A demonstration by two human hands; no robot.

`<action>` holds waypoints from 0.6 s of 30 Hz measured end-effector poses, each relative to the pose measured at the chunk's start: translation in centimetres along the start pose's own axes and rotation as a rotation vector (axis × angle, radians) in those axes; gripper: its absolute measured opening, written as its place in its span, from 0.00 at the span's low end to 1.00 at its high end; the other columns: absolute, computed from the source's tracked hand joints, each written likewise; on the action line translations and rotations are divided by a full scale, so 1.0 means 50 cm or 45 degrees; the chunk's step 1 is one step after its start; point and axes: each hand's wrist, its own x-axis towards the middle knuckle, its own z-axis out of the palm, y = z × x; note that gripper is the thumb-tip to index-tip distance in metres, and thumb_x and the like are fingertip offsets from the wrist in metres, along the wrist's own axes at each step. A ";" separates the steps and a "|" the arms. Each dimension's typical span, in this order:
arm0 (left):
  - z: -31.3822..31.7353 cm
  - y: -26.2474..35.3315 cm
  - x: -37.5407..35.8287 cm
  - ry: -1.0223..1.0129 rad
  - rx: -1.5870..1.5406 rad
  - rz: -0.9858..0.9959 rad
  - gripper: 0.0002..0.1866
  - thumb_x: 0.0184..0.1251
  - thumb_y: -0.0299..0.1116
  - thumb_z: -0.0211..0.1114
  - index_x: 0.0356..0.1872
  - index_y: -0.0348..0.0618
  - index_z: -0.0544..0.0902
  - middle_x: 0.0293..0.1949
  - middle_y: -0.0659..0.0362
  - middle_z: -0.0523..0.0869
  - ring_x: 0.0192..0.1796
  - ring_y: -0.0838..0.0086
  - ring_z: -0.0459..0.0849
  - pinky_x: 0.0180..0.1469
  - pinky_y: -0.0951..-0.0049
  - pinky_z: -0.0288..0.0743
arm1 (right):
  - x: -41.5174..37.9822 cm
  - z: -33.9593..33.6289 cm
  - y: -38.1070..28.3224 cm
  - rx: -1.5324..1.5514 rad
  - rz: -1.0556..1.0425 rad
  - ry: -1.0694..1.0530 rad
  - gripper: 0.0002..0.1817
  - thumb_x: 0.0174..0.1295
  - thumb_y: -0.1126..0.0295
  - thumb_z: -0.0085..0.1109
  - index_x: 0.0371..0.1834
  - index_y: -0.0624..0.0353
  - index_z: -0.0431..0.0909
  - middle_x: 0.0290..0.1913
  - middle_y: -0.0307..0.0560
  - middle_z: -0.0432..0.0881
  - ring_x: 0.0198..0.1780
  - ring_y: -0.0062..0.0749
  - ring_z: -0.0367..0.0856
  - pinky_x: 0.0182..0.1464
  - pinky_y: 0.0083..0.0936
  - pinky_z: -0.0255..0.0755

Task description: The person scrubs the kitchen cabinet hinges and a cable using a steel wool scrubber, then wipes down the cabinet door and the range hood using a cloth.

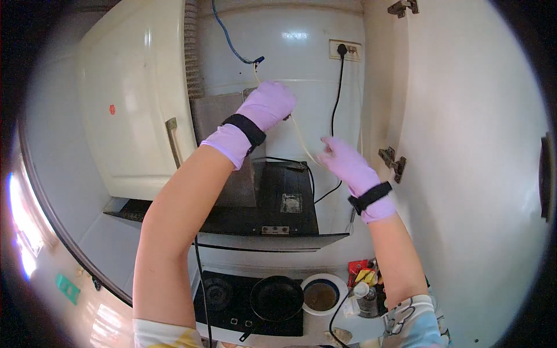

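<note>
My left hand, in a purple glove with a black strap at the wrist, is closed round a thin cream-white cord. Above it the cord runs up to a black-tipped end of a blue cable on the wall. A small dark bit shows beneath my left fingers; I cannot make out what it is. Lower and to the right, my right hand, gloved and strapped likewise, has its fingers bent together at the cord's lower stretch. The exact grip of those fingertips is partly hidden.
Below the hands is a black range hood with a grey duct box. A black plug sits in the wall socket. Cabinet doors stand left and right. Underneath are a stove with a black pan and a white bowl.
</note>
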 end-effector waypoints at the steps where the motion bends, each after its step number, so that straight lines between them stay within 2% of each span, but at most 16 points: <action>1: -0.002 0.003 0.000 0.024 -0.010 -0.011 0.06 0.53 0.32 0.58 0.29 0.41 0.79 0.30 0.53 0.82 0.39 0.62 0.82 0.39 0.64 0.77 | 0.022 0.003 -0.019 0.043 -0.086 0.068 0.20 0.56 0.63 0.53 0.50 0.61 0.73 0.45 0.59 0.77 0.48 0.50 0.76 0.49 0.37 0.69; 3: -0.004 0.003 0.004 0.049 -0.012 -0.024 0.06 0.53 0.32 0.58 0.29 0.41 0.79 0.30 0.54 0.82 0.39 0.62 0.82 0.38 0.64 0.77 | 0.059 0.004 -0.054 0.089 -0.178 0.141 0.23 0.55 0.63 0.55 0.53 0.63 0.72 0.46 0.61 0.77 0.49 0.49 0.76 0.50 0.35 0.69; 5: 0.007 0.004 0.007 0.095 0.056 -0.067 0.06 0.53 0.33 0.58 0.29 0.43 0.79 0.30 0.55 0.82 0.38 0.64 0.81 0.37 0.65 0.76 | 0.081 0.002 -0.084 0.102 -0.168 0.042 0.20 0.57 0.64 0.53 0.51 0.62 0.72 0.44 0.61 0.78 0.49 0.49 0.76 0.50 0.35 0.69; 9: 0.003 0.003 -0.017 0.109 0.137 -0.088 0.06 0.53 0.33 0.58 0.30 0.44 0.78 0.31 0.57 0.81 0.37 0.65 0.81 0.35 0.67 0.76 | 0.110 0.008 -0.097 0.115 -0.105 0.014 0.16 0.59 0.67 0.50 0.47 0.65 0.73 0.42 0.60 0.79 0.47 0.50 0.77 0.49 0.35 0.70; 11: 0.030 0.008 -0.026 0.192 0.028 -0.002 0.06 0.52 0.33 0.58 0.30 0.45 0.78 0.31 0.57 0.81 0.38 0.66 0.81 0.37 0.67 0.75 | 0.133 0.025 -0.069 0.174 -0.144 0.040 0.15 0.58 0.64 0.50 0.44 0.63 0.73 0.44 0.62 0.77 0.46 0.56 0.75 0.47 0.40 0.68; 12: 0.041 0.017 -0.029 0.191 0.030 -0.006 0.06 0.52 0.33 0.58 0.30 0.45 0.78 0.31 0.57 0.81 0.38 0.66 0.81 0.37 0.67 0.75 | 0.134 0.025 -0.071 0.174 -0.149 0.039 0.15 0.58 0.64 0.50 0.44 0.63 0.73 0.44 0.62 0.77 0.46 0.56 0.75 0.47 0.40 0.68; 14: 0.058 0.043 -0.026 0.331 -0.091 0.143 0.06 0.52 0.33 0.57 0.30 0.44 0.78 0.31 0.57 0.81 0.39 0.67 0.81 0.39 0.68 0.76 | 0.129 0.022 -0.072 0.396 -0.281 0.022 0.13 0.59 0.68 0.49 0.43 0.64 0.74 0.43 0.62 0.78 0.46 0.57 0.75 0.47 0.38 0.69; 18: 0.048 0.037 -0.009 0.162 -0.179 0.129 0.07 0.50 0.33 0.59 0.29 0.43 0.79 0.31 0.56 0.81 0.38 0.65 0.82 0.40 0.67 0.76 | 0.132 0.031 -0.055 0.472 -0.202 0.076 0.12 0.60 0.70 0.48 0.43 0.64 0.74 0.43 0.61 0.78 0.46 0.55 0.75 0.47 0.36 0.69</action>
